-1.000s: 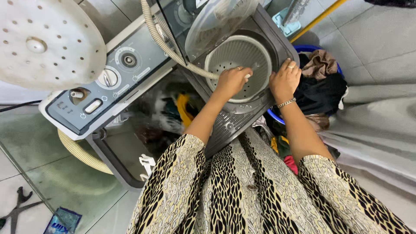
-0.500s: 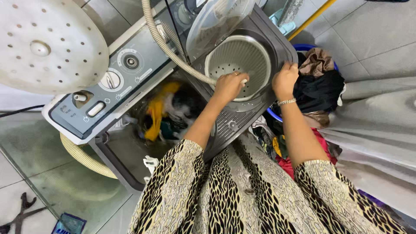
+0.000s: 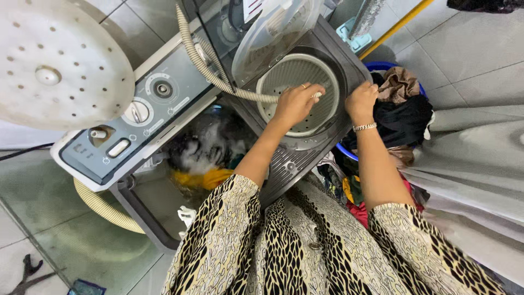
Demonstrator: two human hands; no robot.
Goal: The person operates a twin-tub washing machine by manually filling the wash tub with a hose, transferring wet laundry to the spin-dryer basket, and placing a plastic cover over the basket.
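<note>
My left hand (image 3: 295,104) reaches over the pale perforated spin tub (image 3: 289,71) of a twin-tub washing machine. It is closed around the end of a ribbed beige hose (image 3: 202,54), whose white tip points into the tub. My right hand (image 3: 360,101), with a bracelet at the wrist, curls its fingers over the machine's dark right edge (image 3: 349,60) beside the tub. A clear lid (image 3: 273,33) stands raised behind the tub. In the wash tub (image 3: 207,150) on the left, clothes churn in foamy water.
A control panel with knobs (image 3: 142,117) lies left of the tubs. A white perforated disc (image 3: 54,65) fills the upper left. A blue basin (image 3: 385,65) heaped with dark and brown clothes sits right of the machine, grey cloth (image 3: 475,153) beyond. A tan drain hose (image 3: 103,207) and pliers (image 3: 24,273) lie on the tiled floor.
My left hand has shifted slightly up and right over the spin tub with the hose end. My right hand's fingers went from flat to curled on the edge. The laundry in the wash tub has swirled.
</note>
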